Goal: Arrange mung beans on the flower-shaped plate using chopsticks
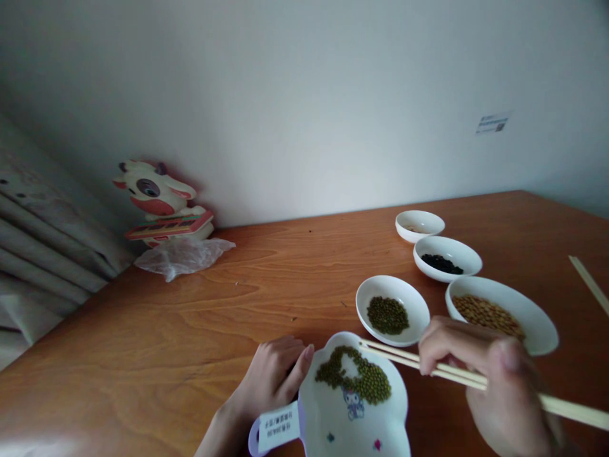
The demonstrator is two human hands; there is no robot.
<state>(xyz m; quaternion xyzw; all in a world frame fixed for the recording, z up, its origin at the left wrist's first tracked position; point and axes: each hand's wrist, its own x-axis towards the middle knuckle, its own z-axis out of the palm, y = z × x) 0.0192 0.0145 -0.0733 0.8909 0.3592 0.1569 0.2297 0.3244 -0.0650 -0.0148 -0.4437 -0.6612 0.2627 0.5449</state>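
Observation:
My right hand (485, 368) is closed round a pair of wooden chopsticks (457, 376). Their tips reach over the far right rim of a white scalloped plate (323, 425), and a small dark speck, perhaps a bean, shows there. Green mung beans (373, 381) lie across the far half of the plate, around a bare patch. My left hand (276, 374) is at the plate's left edge, fingers curled and thumb against the rim. Just beyond the plate is a white bowl (413, 298) with darker green beans (387, 315).
On the right are bowls of tan beans (488, 314), black beans (441, 263) and a few pale pieces (415, 228). Another chopstick (590, 284) lies at the far right. A cow toy keyboard (162, 203) and a clear plastic bag (185, 255) sit back left by the wall.

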